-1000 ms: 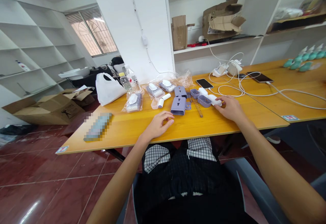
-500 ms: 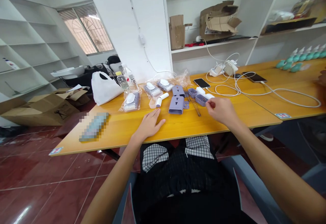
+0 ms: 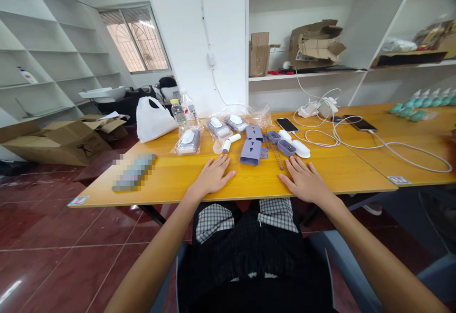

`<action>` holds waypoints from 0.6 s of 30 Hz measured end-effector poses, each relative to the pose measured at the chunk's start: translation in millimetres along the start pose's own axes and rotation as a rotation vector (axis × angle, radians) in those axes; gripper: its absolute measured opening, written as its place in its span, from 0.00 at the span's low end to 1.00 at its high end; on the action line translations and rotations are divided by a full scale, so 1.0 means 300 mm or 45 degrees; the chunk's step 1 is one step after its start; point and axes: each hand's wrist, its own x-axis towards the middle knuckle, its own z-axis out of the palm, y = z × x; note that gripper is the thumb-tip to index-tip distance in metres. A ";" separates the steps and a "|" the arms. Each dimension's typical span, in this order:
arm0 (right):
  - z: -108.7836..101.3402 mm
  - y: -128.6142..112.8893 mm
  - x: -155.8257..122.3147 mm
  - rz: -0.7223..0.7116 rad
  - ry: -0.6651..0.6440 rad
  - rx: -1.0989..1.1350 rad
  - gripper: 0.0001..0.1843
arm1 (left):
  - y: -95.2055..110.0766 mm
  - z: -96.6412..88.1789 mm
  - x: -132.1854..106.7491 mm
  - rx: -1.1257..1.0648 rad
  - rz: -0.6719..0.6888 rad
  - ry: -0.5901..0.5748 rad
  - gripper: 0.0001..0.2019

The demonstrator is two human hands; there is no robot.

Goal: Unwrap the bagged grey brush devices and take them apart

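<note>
My left hand (image 3: 214,176) lies flat on the yellow wooden table (image 3: 171,182) near its front edge, holding nothing. My right hand (image 3: 304,183) rests the same way, fingers spread, just below a white oval piece (image 3: 301,149). Between them and further back stand a lavender plastic casing (image 3: 250,152) and a second one (image 3: 254,133). A small lavender tray (image 3: 286,147) and a metal coil strip (image 3: 275,154) lie close by. A small white roller (image 3: 228,144) is nearest my left hand, beside several bagged white items such as one (image 3: 187,142).
Two phones (image 3: 287,124) (image 3: 360,123) and white cables (image 3: 320,137) lie on the table's far side. A white plastic bag (image 3: 153,120), a water bottle (image 3: 189,109) and a pixelated flat object (image 3: 134,172) stand left. Teal spray bottles (image 3: 427,101) line the right end.
My right hand has drawn back from the white pieces toward the table's front edge and now lies flat. My left hand shifted slightly. The view has tilted a little.
</note>
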 end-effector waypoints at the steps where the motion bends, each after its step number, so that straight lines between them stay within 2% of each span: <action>1: -0.001 0.000 0.000 0.000 -0.003 0.004 0.46 | 0.001 -0.001 0.000 0.000 -0.002 -0.005 0.37; 18: 0.004 0.005 -0.002 -0.023 0.004 0.034 0.46 | -0.003 0.003 0.002 0.003 0.007 0.001 0.37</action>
